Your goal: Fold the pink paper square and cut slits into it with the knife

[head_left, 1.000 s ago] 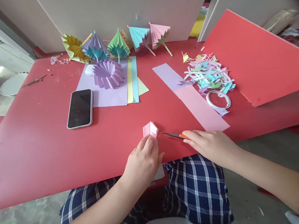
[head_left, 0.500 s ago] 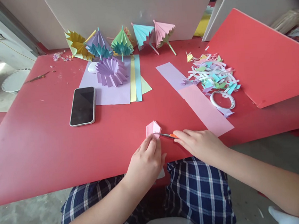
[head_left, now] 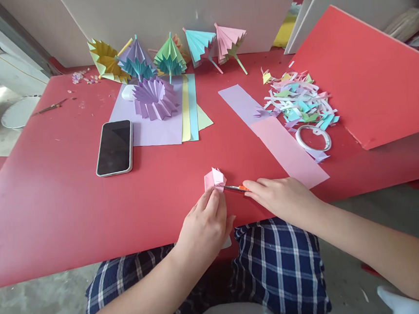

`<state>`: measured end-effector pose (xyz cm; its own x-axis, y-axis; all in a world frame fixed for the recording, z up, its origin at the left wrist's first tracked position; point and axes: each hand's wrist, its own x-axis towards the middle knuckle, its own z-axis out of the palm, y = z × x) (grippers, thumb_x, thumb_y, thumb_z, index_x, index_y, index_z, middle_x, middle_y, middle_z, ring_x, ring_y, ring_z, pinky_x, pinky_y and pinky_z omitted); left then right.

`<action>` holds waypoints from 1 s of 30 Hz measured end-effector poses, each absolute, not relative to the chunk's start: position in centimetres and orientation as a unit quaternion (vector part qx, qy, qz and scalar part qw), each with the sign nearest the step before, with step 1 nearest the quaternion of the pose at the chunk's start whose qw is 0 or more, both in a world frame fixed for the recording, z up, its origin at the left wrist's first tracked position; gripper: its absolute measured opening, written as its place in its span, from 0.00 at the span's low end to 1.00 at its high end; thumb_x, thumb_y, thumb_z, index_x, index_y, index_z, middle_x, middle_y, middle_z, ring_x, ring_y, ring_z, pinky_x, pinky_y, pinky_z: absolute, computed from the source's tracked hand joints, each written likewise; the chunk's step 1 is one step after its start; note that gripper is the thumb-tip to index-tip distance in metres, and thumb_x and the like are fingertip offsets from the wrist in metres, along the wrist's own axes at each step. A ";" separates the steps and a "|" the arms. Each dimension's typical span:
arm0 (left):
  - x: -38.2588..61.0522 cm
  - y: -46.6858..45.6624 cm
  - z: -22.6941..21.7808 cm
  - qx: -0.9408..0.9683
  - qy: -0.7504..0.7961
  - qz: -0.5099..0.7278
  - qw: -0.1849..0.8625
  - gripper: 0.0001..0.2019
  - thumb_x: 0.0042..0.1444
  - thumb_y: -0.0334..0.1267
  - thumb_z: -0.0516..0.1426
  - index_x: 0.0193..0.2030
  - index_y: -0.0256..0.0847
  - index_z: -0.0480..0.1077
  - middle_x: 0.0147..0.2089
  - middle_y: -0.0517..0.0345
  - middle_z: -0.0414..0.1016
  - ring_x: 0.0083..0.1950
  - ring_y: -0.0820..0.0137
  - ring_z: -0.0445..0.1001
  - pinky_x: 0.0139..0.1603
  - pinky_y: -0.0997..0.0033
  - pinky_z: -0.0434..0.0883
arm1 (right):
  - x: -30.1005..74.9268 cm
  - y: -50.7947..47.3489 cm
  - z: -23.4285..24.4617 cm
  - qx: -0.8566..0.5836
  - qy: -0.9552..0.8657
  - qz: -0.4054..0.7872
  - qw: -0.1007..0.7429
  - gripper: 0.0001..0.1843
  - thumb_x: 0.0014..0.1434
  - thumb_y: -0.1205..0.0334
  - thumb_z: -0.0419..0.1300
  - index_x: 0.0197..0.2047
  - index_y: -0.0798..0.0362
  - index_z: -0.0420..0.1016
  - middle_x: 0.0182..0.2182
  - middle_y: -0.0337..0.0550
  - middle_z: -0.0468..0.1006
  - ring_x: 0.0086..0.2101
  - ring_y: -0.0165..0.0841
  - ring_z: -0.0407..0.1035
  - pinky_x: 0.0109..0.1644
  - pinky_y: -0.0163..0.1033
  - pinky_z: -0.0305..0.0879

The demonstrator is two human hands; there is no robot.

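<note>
A small folded piece of pink paper (head_left: 214, 178) is near the table's front edge, pinched in the fingers of my left hand (head_left: 205, 221). My right hand (head_left: 281, 194) is closed around the orange handle of a pair of scissors (head_left: 232, 188), mostly hidden by the fingers. The narrow metal blades point left and meet the right side of the folded paper, just above my left fingertips. Beyond my right hand lies a flat pink paper strip (head_left: 290, 152), overlapping a lilac strip (head_left: 239, 105).
Paper umbrellas (head_left: 171, 55) stand along the back of the red table (head_left: 70, 203). A pleated purple paper ring (head_left: 155, 99) rests on coloured sheets (head_left: 156, 132), beside a phone (head_left: 115, 148). Paper scraps (head_left: 303, 100), a tape roll (head_left: 313, 138) and a red board (head_left: 379, 83) are at right.
The top right part of the folded pink paper has shifted, showing a different outline at the blades. Both hands keep nearly the same place; the whole view has shifted slightly.
</note>
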<state>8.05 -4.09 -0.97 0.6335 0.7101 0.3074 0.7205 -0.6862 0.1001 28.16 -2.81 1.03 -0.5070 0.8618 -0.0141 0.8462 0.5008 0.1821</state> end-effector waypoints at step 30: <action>8.0 -4.0 -0.9 -0.914 -0.367 -0.156 0.078 0.08 0.55 0.31 0.51 0.39 0.35 0.70 0.44 0.46 0.71 0.49 0.62 0.69 0.46 0.64 0.73 | 29.2 -4.5 1.8 0.516 0.848 0.091 0.084 0.17 0.65 0.58 0.39 0.41 0.52 0.66 0.19 0.38 0.69 0.17 0.26 0.63 0.21 0.34 0.37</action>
